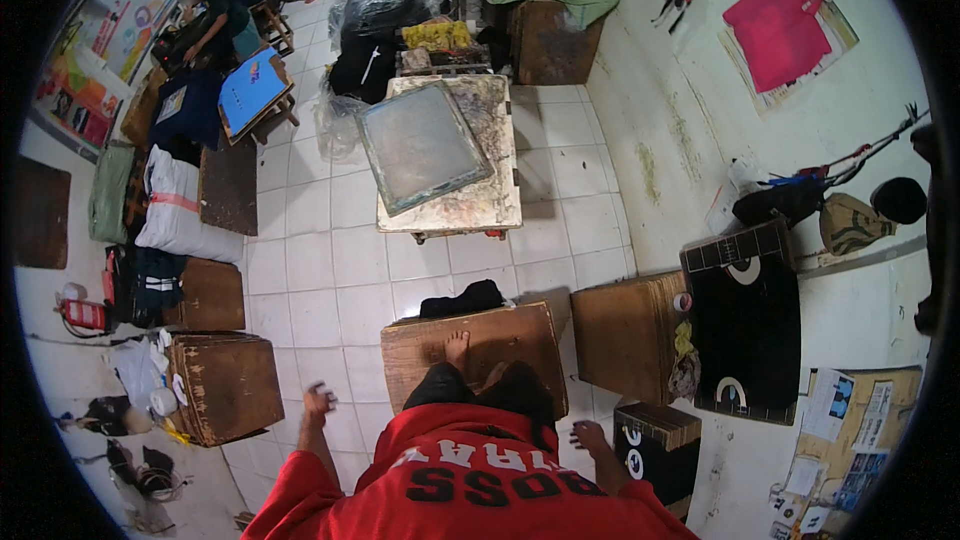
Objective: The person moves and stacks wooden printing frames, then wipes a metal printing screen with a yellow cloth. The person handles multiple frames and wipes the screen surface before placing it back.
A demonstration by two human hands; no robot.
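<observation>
My left hand point(319, 401) hangs out to the left above the tiled floor, fingers apart, holding nothing. On the other side my right hand point(587, 434) is held low by my thigh, its fingers loosely spread and nothing visible in them. Between the two hands is a brown wooden board point(415, 345), with my bare foot on it. A dark cloth point(462, 301) lies at its far edge. Closest to my right hand stands a black-faced stack of boards point(657, 450). Left of my left hand is a stack of brown boards point(235, 387).
Ahead, a framed screen point(425, 147) lies tilted on a stained table point(455, 220). Brown boards point(625, 330) and a large black panel point(742, 320) line the right. A fire extinguisher point(84, 314) is at the left wall. A co-worker point(225, 15) bends over far left.
</observation>
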